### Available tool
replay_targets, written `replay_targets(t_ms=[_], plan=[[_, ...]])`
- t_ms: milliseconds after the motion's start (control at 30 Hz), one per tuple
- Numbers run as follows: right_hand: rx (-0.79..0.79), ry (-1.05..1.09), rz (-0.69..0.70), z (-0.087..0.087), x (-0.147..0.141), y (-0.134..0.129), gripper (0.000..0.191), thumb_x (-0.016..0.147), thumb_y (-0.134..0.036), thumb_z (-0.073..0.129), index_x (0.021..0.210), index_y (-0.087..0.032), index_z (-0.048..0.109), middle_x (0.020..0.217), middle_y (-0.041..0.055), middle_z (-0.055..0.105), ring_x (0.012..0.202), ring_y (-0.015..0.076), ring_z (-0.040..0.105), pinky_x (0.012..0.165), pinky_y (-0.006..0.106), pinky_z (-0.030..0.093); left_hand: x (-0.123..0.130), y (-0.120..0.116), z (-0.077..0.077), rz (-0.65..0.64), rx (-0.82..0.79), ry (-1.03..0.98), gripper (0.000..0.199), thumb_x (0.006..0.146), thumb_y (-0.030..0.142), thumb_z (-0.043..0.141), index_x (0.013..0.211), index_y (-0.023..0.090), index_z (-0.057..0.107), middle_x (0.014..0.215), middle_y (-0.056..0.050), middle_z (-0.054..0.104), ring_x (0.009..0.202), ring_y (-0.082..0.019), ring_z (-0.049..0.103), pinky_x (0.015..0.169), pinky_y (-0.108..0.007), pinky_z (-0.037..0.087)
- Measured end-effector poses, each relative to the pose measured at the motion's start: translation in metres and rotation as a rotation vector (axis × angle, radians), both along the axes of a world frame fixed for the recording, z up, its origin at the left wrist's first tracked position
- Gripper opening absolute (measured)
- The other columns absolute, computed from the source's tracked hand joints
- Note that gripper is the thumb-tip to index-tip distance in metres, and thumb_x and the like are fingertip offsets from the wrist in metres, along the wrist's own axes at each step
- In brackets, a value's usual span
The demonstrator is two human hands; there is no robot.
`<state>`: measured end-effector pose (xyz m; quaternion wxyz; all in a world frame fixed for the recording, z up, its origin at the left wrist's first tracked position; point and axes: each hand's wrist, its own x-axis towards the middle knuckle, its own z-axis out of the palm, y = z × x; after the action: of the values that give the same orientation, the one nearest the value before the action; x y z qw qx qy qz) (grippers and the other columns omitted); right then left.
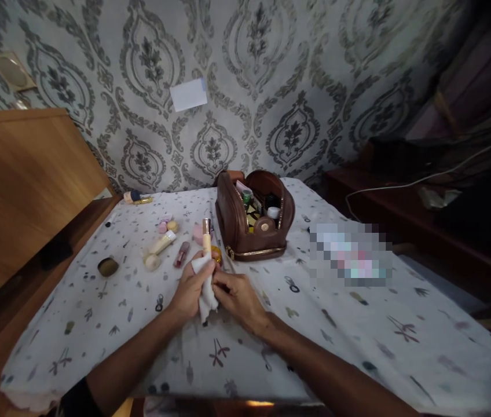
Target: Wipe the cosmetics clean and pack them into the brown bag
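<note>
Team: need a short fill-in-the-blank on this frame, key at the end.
1. The left hand holds a cloth, coloured ____, against the bottle.
2. The outside of the bag is ____ in colour.
3. The bag's top is not shut but ____.
4. From the wearer's view, the pale tube lies to the ____ of the bag.

Missing words: white; brown; open; left.

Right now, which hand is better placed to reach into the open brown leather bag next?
Probably the right hand: it is nearer the bag, though its fingers are at the white cloth. The left hand grips that cloth and the slim beige, gold-capped bottle.
</note>
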<state>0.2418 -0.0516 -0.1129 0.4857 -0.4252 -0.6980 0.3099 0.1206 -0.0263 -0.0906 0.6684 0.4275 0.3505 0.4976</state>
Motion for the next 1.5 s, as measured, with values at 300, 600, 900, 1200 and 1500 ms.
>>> replay_targets(t_ms=[300, 600, 900, 1200, 1500], plan=[[-0.098, 0.135, -0.055, 0.015, 0.006, -0.003, 0.025, 0.089, -0.031, 0.053, 0.069, -0.018, 0.059, 0.058, -0.0037, 0.050, 0.053, 0.0098, 0.044, 0.052, 0.021, 0.033, -0.017, 0.003, 0.002, 0.149, 0.219, 0.376, 0.039, 0.082, 0.057, 0.064, 0.079, 0.019, 0.058, 0.061, 0.004, 0.052, 0.058, -0.011, 0.052, 0.054, -0.020, 0.044], [-0.227, 0.434, 0.077, 0.004, 0.004, 0.008, 0.035, 0.084, -0.051, 0.064, 0.081, -0.016, 0.064, 0.072, 0.0011, 0.064, 0.065, 0.0129, 0.056, 0.062, 0.024, 0.045, -0.019, 0.001, -0.001, 0.036, 0.258, 0.568, 0.049, 0.088, 0.066, 0.048, 0.077, 0.019, 0.056, 0.047, 0.006, 0.049, 0.038, -0.009, 0.043, 0.040, -0.020, 0.036], [-0.290, 0.572, 0.071, -0.010, 0.002, 0.017, 0.044, 0.068, -0.059, 0.076, 0.078, -0.017, 0.067, 0.066, -0.0022, 0.061, 0.059, 0.0105, 0.053, 0.060, 0.024, 0.044, -0.018, 0.000, 0.001, 0.011, 0.282, 0.604, 0.059, 0.088, 0.063, 0.050, 0.127, 0.018, 0.048, 0.052, 0.007, 0.054, 0.042, -0.013, 0.048, 0.042, -0.022, 0.038], [-0.235, 0.665, 0.032, 0.008, 0.009, 0.012, 0.043, 0.074, -0.061, 0.072, 0.083, -0.020, 0.059, 0.076, -0.0016, 0.061, 0.074, 0.0142, 0.058, 0.073, 0.026, 0.047, -0.019, -0.001, -0.009, -0.034, 0.421, 0.692, 0.052, 0.087, 0.052, 0.056, 0.128, 0.020, 0.051, 0.077, -0.001, 0.066, 0.074, -0.021, 0.065, 0.068, -0.030, 0.052], [-0.165, 0.414, 0.087, 0.014, 0.010, 0.002, 0.029, 0.091, -0.049, 0.054, 0.092, -0.020, 0.056, 0.077, -0.0004, 0.060, 0.070, 0.0139, 0.057, 0.064, 0.023, 0.044, -0.029, 0.009, -0.003, 0.264, 0.492, 0.702, 0.046, 0.088, 0.055, 0.053, 0.122, 0.023, 0.056, 0.122, -0.008, 0.062, 0.112, -0.025, 0.059, 0.093, -0.033, 0.048]])
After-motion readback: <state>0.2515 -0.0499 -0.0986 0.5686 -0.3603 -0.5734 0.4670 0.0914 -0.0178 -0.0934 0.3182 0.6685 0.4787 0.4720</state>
